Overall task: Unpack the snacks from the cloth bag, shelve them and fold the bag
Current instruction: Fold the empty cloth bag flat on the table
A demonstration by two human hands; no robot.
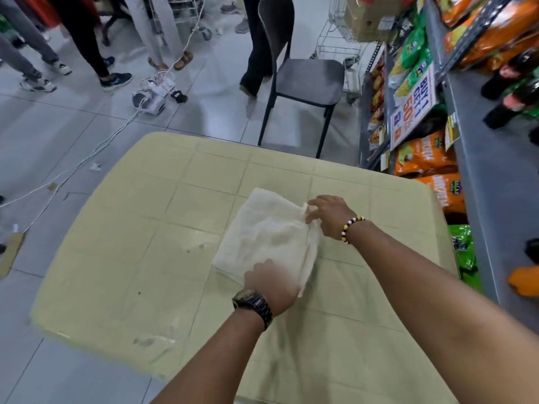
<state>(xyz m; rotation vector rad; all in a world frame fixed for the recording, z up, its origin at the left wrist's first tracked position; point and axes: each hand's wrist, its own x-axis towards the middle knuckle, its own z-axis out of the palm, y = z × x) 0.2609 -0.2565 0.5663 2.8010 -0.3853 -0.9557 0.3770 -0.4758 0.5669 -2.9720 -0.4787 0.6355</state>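
Observation:
A cream cloth bag (271, 231) lies folded flat in the middle of the pale yellow table (145, 258). My left hand (271, 284), with a dark watch on its wrist, grips the bag's near right corner. My right hand (329, 217), with a bead bracelet on its wrist, pinches the bag's far right edge. Orange snack packs (425, 158) stand on the grey shelf unit (490, 185) to the right. No snack lies on the table.
A dark chair (306, 80) stands just beyond the table. A wire cart (341, 39) is behind it. White cables and a power strip (151, 94) lie on the tiled floor at the left. Several people's legs stand at the back left.

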